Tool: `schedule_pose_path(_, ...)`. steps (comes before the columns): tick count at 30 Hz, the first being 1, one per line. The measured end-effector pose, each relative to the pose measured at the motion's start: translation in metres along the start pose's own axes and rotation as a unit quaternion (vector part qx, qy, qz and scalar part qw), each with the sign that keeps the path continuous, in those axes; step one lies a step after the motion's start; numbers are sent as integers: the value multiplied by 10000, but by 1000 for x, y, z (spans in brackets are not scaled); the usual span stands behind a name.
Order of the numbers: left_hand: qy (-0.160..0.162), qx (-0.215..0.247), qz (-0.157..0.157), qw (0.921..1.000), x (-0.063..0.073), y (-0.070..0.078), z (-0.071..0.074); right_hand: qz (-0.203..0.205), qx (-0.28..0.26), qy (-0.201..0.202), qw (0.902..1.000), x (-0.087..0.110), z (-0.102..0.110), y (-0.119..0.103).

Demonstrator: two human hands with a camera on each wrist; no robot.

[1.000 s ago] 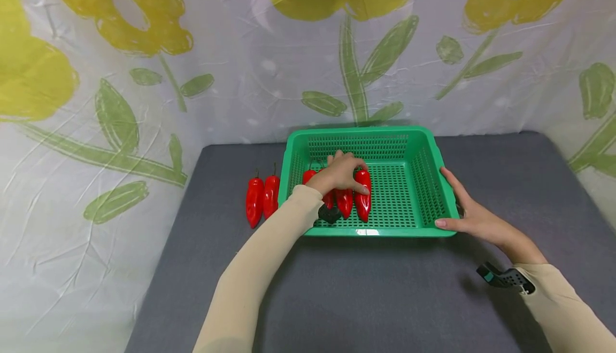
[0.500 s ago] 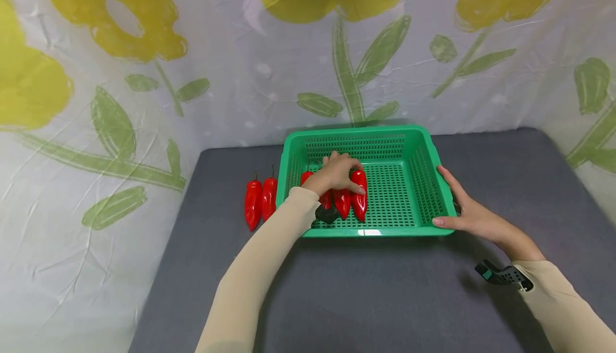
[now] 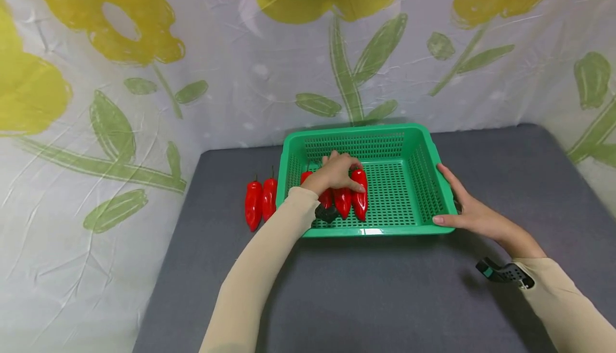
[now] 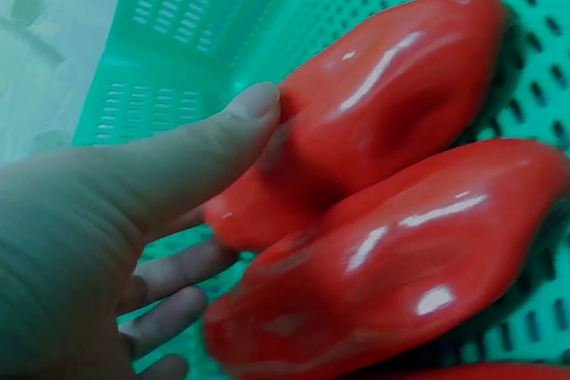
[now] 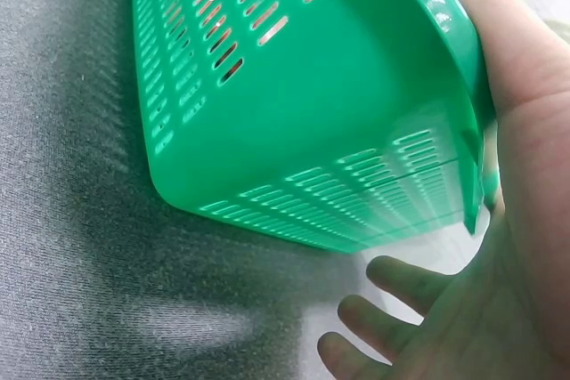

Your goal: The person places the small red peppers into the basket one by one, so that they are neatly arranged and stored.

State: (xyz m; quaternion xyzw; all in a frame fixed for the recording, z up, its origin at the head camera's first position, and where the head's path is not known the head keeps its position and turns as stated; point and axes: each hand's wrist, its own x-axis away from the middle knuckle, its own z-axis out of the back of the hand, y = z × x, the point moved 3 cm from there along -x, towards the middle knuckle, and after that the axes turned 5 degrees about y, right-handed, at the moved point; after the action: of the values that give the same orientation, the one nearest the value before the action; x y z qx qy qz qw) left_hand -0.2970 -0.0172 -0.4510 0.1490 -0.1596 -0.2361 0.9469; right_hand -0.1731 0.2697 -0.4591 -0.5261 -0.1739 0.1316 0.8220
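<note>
My left hand [image 3: 334,174] reaches into a green plastic basket [image 3: 390,231] and pinches the upper part of a red pepper [image 3: 360,199] lying on the basket floor. In the left wrist view, its thumb presses on top of that pepper [image 4: 383,95], with fingers partly hidden beneath; a second red pepper [image 4: 392,264] lies alongside. At the basket's right end, my right hand [image 3: 474,216] rests against the rim, thumb at the near corner and forefinger along the outside. The right wrist view shows its other fingers [image 5: 383,322] spread, apart from the basket wall [image 5: 312,104].
Two red peppers [image 3: 253,205] lie on the grey tabletop [image 3: 375,294] left of the basket. More peppers [image 3: 342,201] sit in its left half, partly under my left arm. A flower-printed cloth [image 3: 231,75] hangs behind the table.
The head view has shifted slightly, moving the scene a little left in the picture. My hands, the peppers and the basket keep their positions relative to one another.
</note>
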Motion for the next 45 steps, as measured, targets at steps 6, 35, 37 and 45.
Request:
schedule_pose_path(6, 169, 378, -8, 9991, 2, 0, 8, -80, 100, 24, 9999, 3, -1, 2)
schedule_pose_path(35, 1144, 1917, -703, 9722, 66, -6, 84, -107, 55, 26, 9999, 4, 1, 0)
schedule_pose_path(37, 1056, 1894, -700, 9737, 62, -6, 79, -107, 76, 30, 9999, 3, 2, 1)
schedule_pose_path(45, 412, 1728, -685, 9817, 31, -2, 51, -108, 74, -34, 9999, 1, 0, -1)
